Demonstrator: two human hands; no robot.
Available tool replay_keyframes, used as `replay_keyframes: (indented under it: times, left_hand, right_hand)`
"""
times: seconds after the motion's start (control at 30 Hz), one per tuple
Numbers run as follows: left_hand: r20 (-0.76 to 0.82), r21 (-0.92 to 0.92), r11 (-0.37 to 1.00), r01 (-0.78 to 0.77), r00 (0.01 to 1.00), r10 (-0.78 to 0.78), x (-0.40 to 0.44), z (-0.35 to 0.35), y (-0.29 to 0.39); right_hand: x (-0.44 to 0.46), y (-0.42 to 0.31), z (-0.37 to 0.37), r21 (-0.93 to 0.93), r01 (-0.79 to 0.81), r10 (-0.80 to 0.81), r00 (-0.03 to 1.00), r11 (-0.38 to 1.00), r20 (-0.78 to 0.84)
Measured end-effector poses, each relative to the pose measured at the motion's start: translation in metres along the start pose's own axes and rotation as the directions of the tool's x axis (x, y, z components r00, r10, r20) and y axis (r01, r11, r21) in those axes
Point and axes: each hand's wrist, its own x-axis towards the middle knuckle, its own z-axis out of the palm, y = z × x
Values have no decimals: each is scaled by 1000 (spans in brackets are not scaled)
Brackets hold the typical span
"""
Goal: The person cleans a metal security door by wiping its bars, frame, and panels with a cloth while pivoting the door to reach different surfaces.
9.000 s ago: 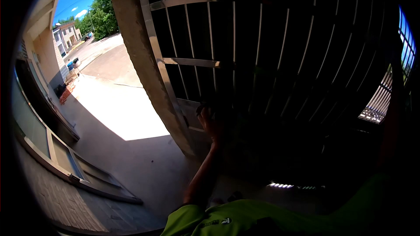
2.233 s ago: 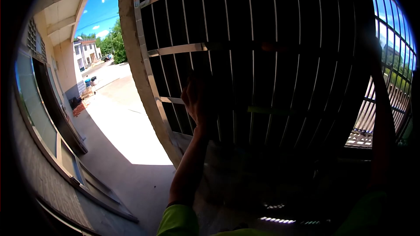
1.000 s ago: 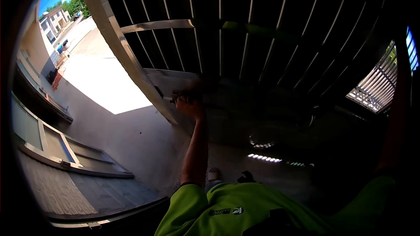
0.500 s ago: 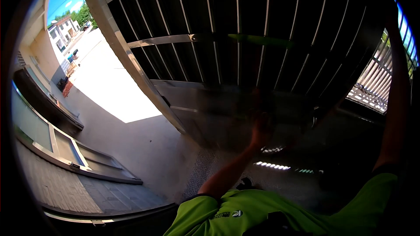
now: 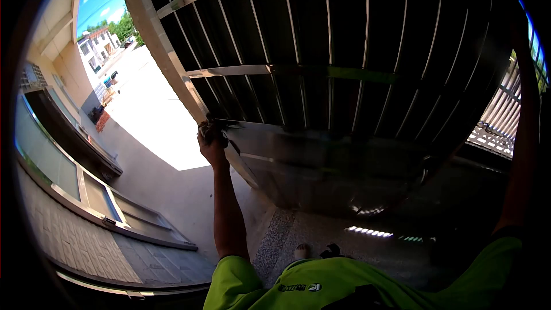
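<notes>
My left hand is at the left edge of a large barred metal gate, near the top of its solid lower panel. The fingers are curled round something dark with thin pointed ends, which I cannot make out. Beside the hand runs the pale door frame. My right arm reaches up along the right side of the view. Its hand is lost in deep shadow near the upper right, so I cannot see the fingers.
Left of the gate, a sunlit concrete yard leads to a white building. A framed window sits in the wall at lower left. A slatted fence shows at right. Speckled floor lies below, with a foot on it.
My left hand has moved left and up, from in front of the lower panel to the gate's left edge. The view has shifted slightly. My right arm stays raised.
</notes>
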Motion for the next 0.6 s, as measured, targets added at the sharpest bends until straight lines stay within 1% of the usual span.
replay_keyframes:
  times: [0.03, 0.07, 0.1, 0.13, 0.17, 0.23, 0.27, 0.3, 0.33, 0.37, 0.4, 0.43, 0.47, 0.5, 0.57, 0.6]
  left_hand:
    - [45, 43, 995, 89, 995, -91, 18, -7, -19]
    - [-34, 173, 983, -59, 997, 66, 23, 1, -42]
    - [-88, 308, 932, -193, 969, 230, 21, 13, -59]
    - [-146, 446, 879, -172, 954, 260, 15, 23, -65]
    - [-163, 461, 872, -167, 950, 268, 1, 34, -61]
    - [-163, 547, 819, -172, 938, 305, -42, 72, -34]
    - [-156, 542, 824, -166, 944, 292, -61, 87, -31]
    - [-173, 529, 829, -180, 934, 314, -80, 101, -30]
    - [-189, 513, 835, -198, 923, 335, -97, 116, -32]
    - [-175, 503, 841, -197, 930, 323, -113, 129, -37]
    - [-153, 516, 827, -221, 927, 343, -130, 138, -45]
    - [-131, 530, 811, -249, 920, 368, -146, 148, -49]
    - [-99, 552, 789, -269, 919, 382, -161, 158, -49]
    - [-79, 546, 790, -278, 922, 379, -175, 168, -47]
    - [-33, 500, 811, -303, 930, 367, -208, 189, -42]
    - [-11, 488, 816, -310, 933, 361, -227, 200, -36]
  right_hand:
    - [0, 3, 0, 0, 1, -1, 1000, 1000, 6]
    - [1, 5, 0, 4, -4, 4, 1000, 1000, 14]
    - [1, 8, 1, 3, -4, 4, 1000, 1000, 21]
    - [1, 11, 0, 5, -6, 5, 1000, 1000, 23]
    - [-1, 14, -1, 13, -8, 8, 1000, 1000, 31]
    - [-6, 20, 2, 24, -1, 0, 999, 1000, 40]
    - [-7, 22, 6, 28, 17, -17, 999, 999, 29]
    - [-9, 29, 11, 44, 10, -11, 1000, 999, 20]
    - [-13, 32, 16, 56, 26, -24, 999, 998, -30]
    - [-21, 31, 23, 98, -441, 371, 839, 892, 398]
    - [-10, 14, 12, 239, -599, 506, 787, 764, 354]
    - [19, -35, -26, 499, -698, 645, 698, 515, 311]
    - [52, -85, -63, 659, -700, 738, 593, 276, 322]
    - [84, -126, -95, 744, -659, 805, 499, 113, 320]
    - [80, -119, -81, 699, -686, 851, 476, 202, 220]
    - [83, -116, -90, 609, -775, 840, 436, 168, 322]
